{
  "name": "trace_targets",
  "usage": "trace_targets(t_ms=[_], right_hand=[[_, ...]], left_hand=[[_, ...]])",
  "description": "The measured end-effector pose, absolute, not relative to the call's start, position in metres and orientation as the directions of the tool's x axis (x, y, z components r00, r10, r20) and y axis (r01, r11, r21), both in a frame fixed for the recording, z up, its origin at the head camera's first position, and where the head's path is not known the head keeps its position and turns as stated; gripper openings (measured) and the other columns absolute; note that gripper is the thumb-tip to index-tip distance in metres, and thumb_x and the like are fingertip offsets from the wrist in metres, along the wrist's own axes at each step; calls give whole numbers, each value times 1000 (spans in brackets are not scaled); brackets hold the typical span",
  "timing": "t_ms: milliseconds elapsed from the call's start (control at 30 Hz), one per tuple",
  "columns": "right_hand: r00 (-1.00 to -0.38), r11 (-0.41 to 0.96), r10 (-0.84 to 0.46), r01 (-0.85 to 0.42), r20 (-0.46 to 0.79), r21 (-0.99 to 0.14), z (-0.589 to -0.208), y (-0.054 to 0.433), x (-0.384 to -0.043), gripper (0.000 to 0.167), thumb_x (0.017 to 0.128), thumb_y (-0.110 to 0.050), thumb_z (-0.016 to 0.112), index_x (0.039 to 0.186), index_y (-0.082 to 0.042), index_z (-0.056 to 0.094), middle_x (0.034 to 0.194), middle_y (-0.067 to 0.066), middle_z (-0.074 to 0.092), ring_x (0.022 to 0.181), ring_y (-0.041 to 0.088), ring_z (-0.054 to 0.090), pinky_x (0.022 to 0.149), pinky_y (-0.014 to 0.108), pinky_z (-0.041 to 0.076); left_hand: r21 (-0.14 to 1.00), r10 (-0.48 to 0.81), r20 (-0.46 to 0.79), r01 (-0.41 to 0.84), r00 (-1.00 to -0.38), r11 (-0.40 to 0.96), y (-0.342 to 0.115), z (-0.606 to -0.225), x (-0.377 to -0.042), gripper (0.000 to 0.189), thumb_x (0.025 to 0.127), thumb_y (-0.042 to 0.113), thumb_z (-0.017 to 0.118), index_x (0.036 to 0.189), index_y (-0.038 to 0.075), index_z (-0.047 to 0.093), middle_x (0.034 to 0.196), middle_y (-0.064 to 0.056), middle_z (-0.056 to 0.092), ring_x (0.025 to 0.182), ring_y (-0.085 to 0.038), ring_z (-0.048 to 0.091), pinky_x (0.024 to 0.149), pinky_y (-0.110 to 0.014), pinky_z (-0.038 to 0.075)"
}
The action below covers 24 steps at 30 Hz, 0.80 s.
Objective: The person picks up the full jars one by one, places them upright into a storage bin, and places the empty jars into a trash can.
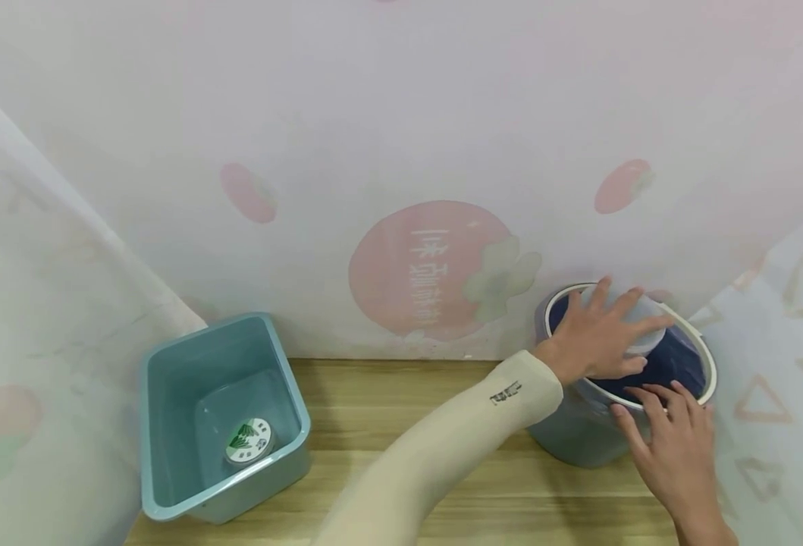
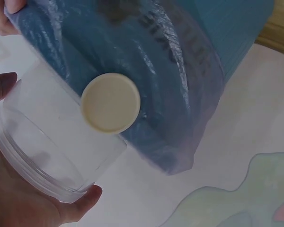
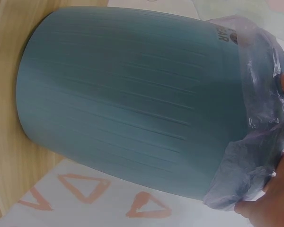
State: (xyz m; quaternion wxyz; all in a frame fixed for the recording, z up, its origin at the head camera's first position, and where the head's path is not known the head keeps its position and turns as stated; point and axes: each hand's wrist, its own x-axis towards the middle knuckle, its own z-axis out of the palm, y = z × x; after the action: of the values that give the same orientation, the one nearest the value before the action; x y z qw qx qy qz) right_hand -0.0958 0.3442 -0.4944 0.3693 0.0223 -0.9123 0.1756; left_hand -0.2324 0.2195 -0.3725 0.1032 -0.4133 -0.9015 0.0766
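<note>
A blue-green trash bin (image 1: pixel 578 440) stands at the right, its mouth lined with a translucent purple bag (image 3: pixel 265 94) under a cream rim (image 1: pixel 710 371). Over the mouth, my left hand (image 1: pixel 595 334) spans a clear plastic tub (image 2: pixel 57 127), with thumb and fingers on opposite sides of it. The tub is tilted, and its inside looks empty in the left wrist view. A round cream disc (image 2: pixel 110 103) shows at the bin's edge, overlapping the tub. My right hand (image 1: pixel 677 447) holds the near side of the rim and bag, fingers bent over the edge.
At the left stands a teal rectangular basin (image 1: pixel 220 341). Inside it lies a small round container (image 1: pixel 249 441) with a white, green-leaf lid. Both vessels stand on a wooden surface (image 1: pixel 401 425), backed by a white sheet (image 1: pixel 387 114) with strawberry prints.
</note>
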Motion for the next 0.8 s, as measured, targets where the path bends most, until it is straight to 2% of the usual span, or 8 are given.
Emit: trace_targets(t_ms=[300,633,800], right_hand=[[-713,937,84,-180,696,-298,-494,344,-99,64,107,-62,61,121,0,74,128,28,66,136,62,48,118,90,19],[-719,939,81,-178,691,-296,-496,344,-100,68,107,-63,60,122,3,73,127,30,65,136,62,48,117,92,17],[-709,940,74,-185,701,-287,-496,344,-100,78,107,-71,51,120,2,74,125,30,66,135,62,49,117,92,17]], left_hand=[[-215,777,112,749,-619,627,225,-386,-238,76,105,82,36,169,63,-1,184,15,0,172,-23,9,125,-46,41],[-158,784,15,773,-620,615,229,-396,-237,72,104,83,27,168,63,-2,184,14,-8,172,-19,0,133,-43,31],[-111,776,9,771,-631,628,228,-397,-238,67,107,80,22,167,64,-2,184,17,-7,172,-15,-1,136,-41,25]])
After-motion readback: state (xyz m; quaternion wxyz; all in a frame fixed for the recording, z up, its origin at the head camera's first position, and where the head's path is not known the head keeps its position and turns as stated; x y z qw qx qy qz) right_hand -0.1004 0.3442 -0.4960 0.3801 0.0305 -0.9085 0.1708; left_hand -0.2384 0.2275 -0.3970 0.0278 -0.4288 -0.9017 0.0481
